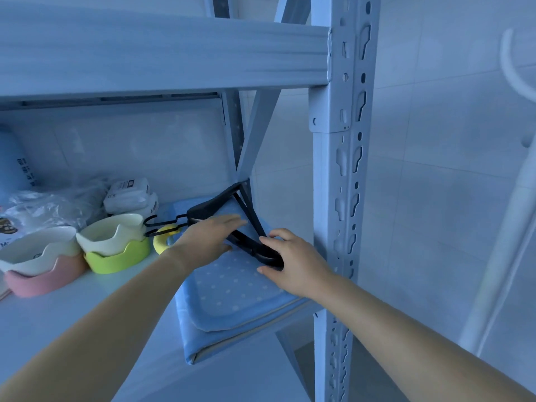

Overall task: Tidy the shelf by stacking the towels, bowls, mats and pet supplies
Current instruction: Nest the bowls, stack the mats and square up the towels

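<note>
A folded blue dotted mat lies at the right end of the white shelf board, overhanging its front edge. On the mat lies a black pet harness with straps and clips. My left hand rests flat on the harness with straight fingers. My right hand grips the harness's black loop near the shelf post. Left of the mat, a white bowl sits in a green bowl, and another white bowl sits in a pink bowl. A yellow ring-shaped item lies between the bowls and the mat.
White wrapped packs and clear plastic bags sit at the back of the shelf. A blue bottle stands far left. The shelf's perforated metal post rises right beside my right hand; an upper shelf beam runs overhead.
</note>
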Demonstrator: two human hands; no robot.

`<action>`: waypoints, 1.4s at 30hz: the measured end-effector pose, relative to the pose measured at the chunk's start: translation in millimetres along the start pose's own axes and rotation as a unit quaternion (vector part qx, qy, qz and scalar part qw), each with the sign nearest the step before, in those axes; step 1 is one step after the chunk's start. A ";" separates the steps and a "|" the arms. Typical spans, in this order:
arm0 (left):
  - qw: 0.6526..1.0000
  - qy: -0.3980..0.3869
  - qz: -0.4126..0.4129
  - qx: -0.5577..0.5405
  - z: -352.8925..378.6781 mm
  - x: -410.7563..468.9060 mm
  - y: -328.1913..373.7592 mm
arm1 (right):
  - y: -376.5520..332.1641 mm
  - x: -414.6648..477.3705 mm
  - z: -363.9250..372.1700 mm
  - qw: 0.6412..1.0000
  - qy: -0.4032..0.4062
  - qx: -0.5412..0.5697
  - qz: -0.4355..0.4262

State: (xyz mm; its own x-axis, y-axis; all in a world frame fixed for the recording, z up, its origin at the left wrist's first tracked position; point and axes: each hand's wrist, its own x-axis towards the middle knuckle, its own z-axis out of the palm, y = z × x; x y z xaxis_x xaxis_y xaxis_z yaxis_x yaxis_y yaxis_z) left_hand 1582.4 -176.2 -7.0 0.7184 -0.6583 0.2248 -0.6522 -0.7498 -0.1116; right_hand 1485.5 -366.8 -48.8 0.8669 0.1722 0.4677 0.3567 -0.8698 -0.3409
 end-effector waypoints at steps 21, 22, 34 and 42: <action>0.965 0.145 -0.208 -0.063 15.6 -49.5 -55.1 | 2.0 -3.0 -5.1 1.000 -0.025 0.002 0.017; 0.964 0.151 -0.207 -0.069 16.8 -47.7 -56.7 | 3.8 -2.2 -4.9 0.999 -0.028 0.004 0.020; 0.961 0.147 -0.217 -0.090 23.8 -38.8 -67.2 | 11.7 37.1 10.0 0.999 -0.046 0.009 0.024; 0.957 0.151 -0.232 -0.084 29.6 -37.2 -71.4 | 10.9 61.0 23.3 0.999 -0.044 0.007 0.018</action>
State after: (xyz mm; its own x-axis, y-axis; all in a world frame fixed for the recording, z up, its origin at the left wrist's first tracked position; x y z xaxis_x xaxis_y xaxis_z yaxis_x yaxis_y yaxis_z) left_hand 1609.3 -100.2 -36.1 0.8536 -0.1896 0.4852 -0.3285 -0.9188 0.2188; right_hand 1550.3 -355.0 -43.0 0.9062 0.1809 0.3823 0.3289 -0.8697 -0.3680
